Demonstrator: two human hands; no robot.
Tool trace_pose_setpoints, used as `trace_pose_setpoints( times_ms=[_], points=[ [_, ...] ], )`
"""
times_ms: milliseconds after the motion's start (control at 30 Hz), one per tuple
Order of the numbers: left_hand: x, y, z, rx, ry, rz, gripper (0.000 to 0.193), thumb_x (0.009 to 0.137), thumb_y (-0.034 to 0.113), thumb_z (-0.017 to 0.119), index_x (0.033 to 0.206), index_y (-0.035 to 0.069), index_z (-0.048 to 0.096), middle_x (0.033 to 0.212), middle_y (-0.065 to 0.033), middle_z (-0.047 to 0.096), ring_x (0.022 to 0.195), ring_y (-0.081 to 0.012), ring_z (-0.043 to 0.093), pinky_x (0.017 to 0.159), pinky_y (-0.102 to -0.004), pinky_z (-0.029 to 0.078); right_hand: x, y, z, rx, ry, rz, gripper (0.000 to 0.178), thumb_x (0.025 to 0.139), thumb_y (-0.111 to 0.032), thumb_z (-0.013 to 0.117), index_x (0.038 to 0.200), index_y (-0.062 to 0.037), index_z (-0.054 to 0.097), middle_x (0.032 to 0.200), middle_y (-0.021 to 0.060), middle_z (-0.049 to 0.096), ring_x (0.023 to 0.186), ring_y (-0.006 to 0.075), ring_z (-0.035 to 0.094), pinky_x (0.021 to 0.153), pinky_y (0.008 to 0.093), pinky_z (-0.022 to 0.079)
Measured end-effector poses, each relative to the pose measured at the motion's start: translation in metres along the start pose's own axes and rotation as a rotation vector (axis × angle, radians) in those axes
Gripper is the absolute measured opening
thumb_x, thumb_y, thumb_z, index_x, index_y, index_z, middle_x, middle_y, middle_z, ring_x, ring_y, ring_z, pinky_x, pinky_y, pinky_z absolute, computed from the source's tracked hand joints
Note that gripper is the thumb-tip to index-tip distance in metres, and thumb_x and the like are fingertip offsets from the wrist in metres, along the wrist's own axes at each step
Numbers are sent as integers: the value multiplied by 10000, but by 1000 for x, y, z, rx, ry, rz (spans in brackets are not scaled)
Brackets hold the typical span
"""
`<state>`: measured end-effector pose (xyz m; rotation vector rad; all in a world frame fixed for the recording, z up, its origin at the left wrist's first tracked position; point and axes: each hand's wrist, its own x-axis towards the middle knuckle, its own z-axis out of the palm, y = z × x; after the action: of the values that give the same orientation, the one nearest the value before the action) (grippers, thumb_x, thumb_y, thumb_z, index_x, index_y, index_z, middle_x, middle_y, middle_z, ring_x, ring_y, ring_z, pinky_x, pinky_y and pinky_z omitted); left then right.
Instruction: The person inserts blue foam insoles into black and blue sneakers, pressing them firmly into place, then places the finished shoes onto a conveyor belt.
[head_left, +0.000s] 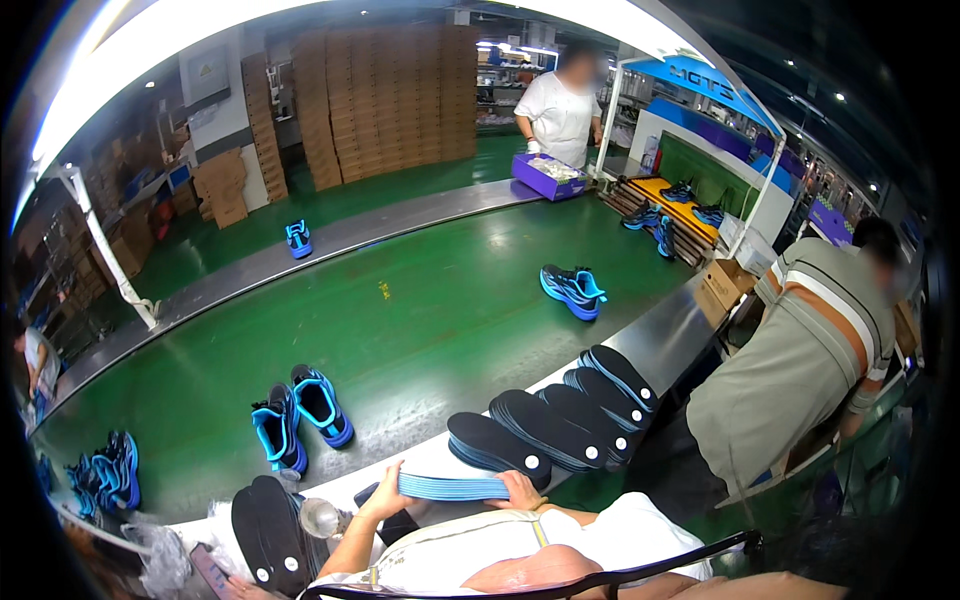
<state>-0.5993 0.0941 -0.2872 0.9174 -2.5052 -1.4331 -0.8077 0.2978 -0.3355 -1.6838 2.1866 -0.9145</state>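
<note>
A stack of insoles (453, 487), its layered light-blue edges facing up, is held level close to my body. My left hand (384, 494) grips its left end and my right hand (521, 489) its right end. Just beyond it, on the white ledge, lie several piles of black insoles with white round stickers, the nearest pile (490, 440) next to my right hand. Another pile of black insoles (262, 525) lies left of my left hand, beside a clear round container (322, 518). A pair of blue-and-black sneakers (300, 415) stands on the green conveyor belt (400, 330) ahead.
A single sneaker (573, 291) sits farther along the belt; more sneakers (105, 470) are at far left. At right a person (800, 340) bends beside a cardboard box (722, 290). Across the belt another person stands behind a purple box (548, 178). Another person's hand (245, 588) shows at lower left.
</note>
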Motion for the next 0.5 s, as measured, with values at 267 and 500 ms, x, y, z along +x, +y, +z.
trace_pose_setpoints(
  times_ms=[267,500],
  points=[
    [4,-9,7,35,13,-9,876,491,184,709,1198,21,219,1119,-248,314,1057,-353,324,900,-362,288,2,8,3,-24,-41,-73,582,618,-331,661,1037,-18,406,964,153,426,911,301,435,784,376,349],
    [5,4,7,13,-15,-69,858,481,195,716,1178,17,249,1103,-249,334,1054,-349,327,899,-359,291,-1,9,3,-10,-15,-59,579,627,-360,648,1037,-21,417,964,164,424,922,318,419,793,385,340]
  ],
)
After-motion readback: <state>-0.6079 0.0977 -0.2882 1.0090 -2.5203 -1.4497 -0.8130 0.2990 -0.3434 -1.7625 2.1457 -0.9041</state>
